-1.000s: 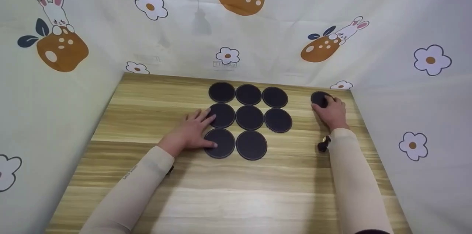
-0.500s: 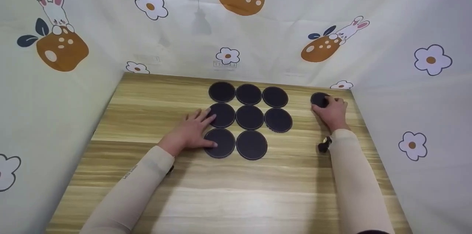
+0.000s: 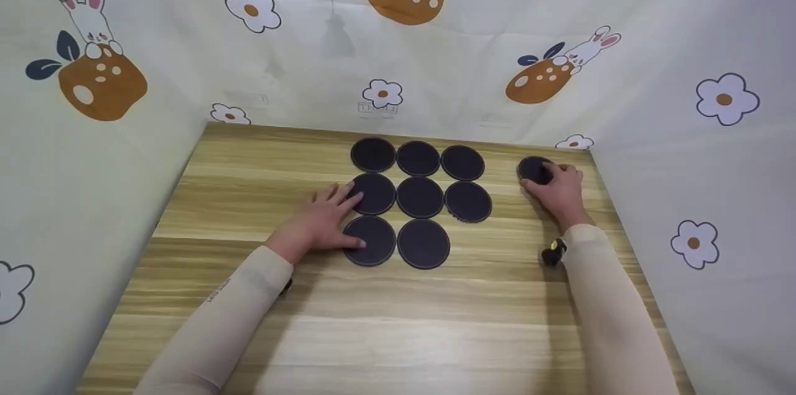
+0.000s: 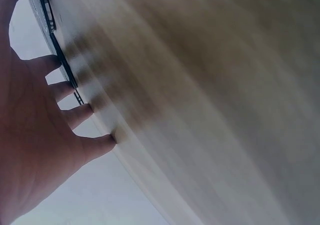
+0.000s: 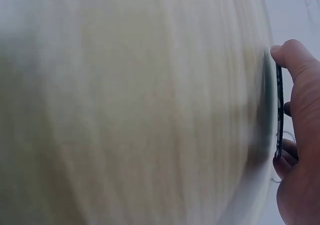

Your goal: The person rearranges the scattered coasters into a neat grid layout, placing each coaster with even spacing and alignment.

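Several round black coasters lie flat in the head view, in two full rows with a front row of two. My left hand (image 3: 320,221) rests with spread fingers at the left edge of this group. Its thumb touches the front-left coaster (image 3: 373,249), and its fingertips touch the middle-left coaster (image 3: 377,193). Away to the right, my right hand (image 3: 564,191) pinches another black coaster (image 3: 532,169) by its rim. The right wrist view has that coaster (image 5: 279,110) edge-on between thumb and fingers, a little above the wood, with a shadow beside it.
The wood-grain table (image 3: 385,333) bears all the coasters. A pale cloth wall (image 3: 298,65) printed with rabbits and flowers closes off the back and both sides. A small black device (image 3: 552,253) sits at the right wrist.
My right hand has shifted slightly to the left with its coaster, which looks a little larger now. The right forearm has swung outward. My left hand and the other coasters have stayed put.
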`<state>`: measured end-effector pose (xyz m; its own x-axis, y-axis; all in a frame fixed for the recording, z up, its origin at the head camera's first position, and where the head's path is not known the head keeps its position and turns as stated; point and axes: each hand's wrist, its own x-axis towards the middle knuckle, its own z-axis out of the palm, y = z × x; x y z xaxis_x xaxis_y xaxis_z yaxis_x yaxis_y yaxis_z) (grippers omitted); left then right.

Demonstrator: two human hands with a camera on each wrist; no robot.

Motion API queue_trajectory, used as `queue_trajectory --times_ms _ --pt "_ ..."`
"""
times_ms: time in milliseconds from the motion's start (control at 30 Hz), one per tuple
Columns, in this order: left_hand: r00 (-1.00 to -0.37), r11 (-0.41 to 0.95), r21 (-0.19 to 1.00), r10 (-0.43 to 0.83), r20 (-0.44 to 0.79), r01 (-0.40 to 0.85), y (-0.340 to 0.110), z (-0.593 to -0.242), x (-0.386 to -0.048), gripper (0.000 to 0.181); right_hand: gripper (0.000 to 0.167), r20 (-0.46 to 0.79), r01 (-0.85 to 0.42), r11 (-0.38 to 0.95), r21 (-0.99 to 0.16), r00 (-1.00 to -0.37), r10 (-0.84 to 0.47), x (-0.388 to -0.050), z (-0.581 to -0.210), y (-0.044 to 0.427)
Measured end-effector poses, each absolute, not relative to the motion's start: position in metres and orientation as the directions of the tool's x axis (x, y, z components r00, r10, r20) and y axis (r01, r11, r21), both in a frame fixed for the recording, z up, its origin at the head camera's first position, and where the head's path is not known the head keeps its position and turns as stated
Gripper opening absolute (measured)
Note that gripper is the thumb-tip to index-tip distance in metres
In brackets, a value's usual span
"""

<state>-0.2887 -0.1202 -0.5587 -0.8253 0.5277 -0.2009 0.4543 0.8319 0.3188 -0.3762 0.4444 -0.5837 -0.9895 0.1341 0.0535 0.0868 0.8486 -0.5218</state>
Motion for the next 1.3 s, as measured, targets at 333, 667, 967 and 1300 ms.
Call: queue_trajectory --times_ms 333,667,967,1300 --pt "-0.828 0.831 0.313 0.529 -0.188 0.46 -0.119 -0.56 -0.289 0.117 0.083 0.126 -0.036 0.849 -0.527 -0.991 0.036 -0.36 -0.58 0.435" --pt "-0.828 0.839 0.291 0.524 -0.198 0.461 -0.119 -0.561 -0.29 0.118 0.076 0.173 -0.152 0.815 -0.56 -0.983 -0.065 -0.33 -0.578 0.418" --pt "-0.826 0.83 0.321 0.53 -0.193 0.457 -0.119 -0.562 -0.29 0.118 0.075 0.176 -0.216 0.785 -0.58 -0.975 -0.138 -0.303 -0.573 0.401" --pt "-0.831 0.835 0.306 0.524 -0.19 0.457 -0.119 -0.56 -0.289 0.117 0.075 0.182 -0.254 0.768 -0.587 -0.967 -0.181 -0.284 -0.571 0.384"
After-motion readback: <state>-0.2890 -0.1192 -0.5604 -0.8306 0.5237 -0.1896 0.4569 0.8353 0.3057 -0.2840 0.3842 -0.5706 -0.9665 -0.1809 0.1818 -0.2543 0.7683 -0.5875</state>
